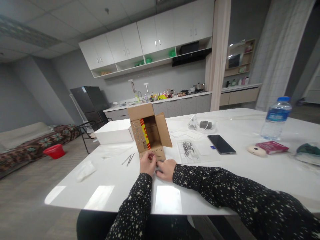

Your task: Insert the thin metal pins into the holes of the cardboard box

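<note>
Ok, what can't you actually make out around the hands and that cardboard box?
- Head view: whatever the left hand and right hand pinch at the cardboard box flap is too small, covered by fingers.
- Box contents: hidden in shadow.
- Thin pins in the clear tray: too small to identify.

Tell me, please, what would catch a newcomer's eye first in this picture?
Probably the open brown cardboard box with a red-and-yellow label, upright at the white table's near edge. Both hands meet at its front flap: the left hand and right hand, in star-dotted black sleeves. Far right stands a clear blue-capped water bottle.
</note>
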Demonstrator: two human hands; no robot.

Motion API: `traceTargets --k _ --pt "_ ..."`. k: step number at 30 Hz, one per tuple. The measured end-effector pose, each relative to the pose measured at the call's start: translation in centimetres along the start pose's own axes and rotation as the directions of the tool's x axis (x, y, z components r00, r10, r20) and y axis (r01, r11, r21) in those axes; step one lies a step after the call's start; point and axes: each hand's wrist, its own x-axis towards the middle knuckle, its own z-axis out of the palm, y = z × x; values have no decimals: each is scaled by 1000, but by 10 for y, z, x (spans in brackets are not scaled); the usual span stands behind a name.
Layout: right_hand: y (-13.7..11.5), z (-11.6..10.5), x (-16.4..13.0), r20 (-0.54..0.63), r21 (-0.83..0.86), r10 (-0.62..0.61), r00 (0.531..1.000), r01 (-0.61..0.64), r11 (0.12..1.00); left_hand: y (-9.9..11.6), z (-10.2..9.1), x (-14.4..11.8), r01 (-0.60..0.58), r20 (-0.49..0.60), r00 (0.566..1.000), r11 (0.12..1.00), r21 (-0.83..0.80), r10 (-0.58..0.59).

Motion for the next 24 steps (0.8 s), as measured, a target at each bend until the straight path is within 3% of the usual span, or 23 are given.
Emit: traceTargets --k 24 --pt "2 0 -1 0 29 -3 1000 3 1000 -11 -3 -5 69 178 982 997 -28 -63"
